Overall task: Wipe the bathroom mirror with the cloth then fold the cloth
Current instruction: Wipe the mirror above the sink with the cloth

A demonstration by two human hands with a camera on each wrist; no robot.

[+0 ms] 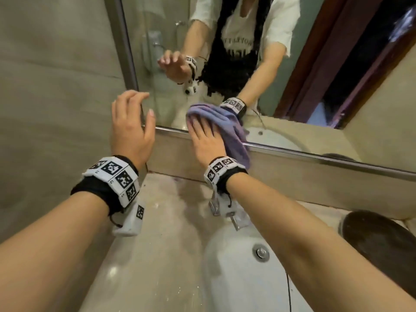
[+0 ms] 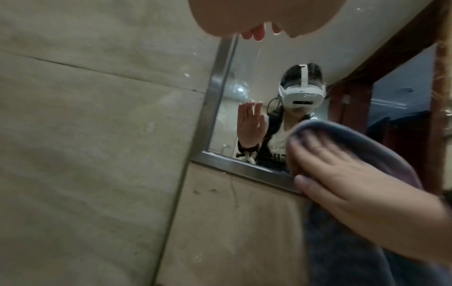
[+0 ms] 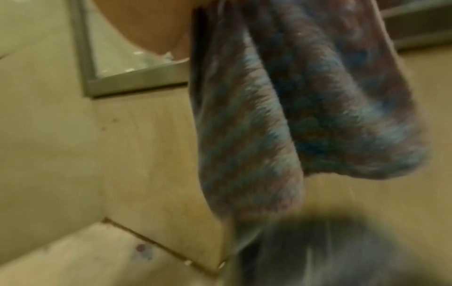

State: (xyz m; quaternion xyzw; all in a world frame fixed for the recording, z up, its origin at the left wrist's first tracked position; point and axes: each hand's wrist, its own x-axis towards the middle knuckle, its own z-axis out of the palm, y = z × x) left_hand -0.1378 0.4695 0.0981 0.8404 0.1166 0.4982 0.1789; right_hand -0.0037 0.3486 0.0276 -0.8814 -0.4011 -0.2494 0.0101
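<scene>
Right hand (image 1: 203, 140) presses cloth (image 1: 227, 124) flat against mirror (image 1: 292, 64).

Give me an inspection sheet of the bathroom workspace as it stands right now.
Surface: beige counter with pale specks; white sink set in it, drain visible.
Job's things: purple cloth pressed flat on the mirror near its lower edge, one end hanging over the metal frame.
Clutter: dark round object at the counter's right end; what it is cannot be told.
Grippers: right hand flat on the cloth, fingers straight; left hand raised near the mirror's lower left corner, fingers relaxed, holding nothing.
Cables: thin dark cord beside the right forearm.
Surroundings: tiled wall on the left; dark door frame reflected in the mirror.
</scene>
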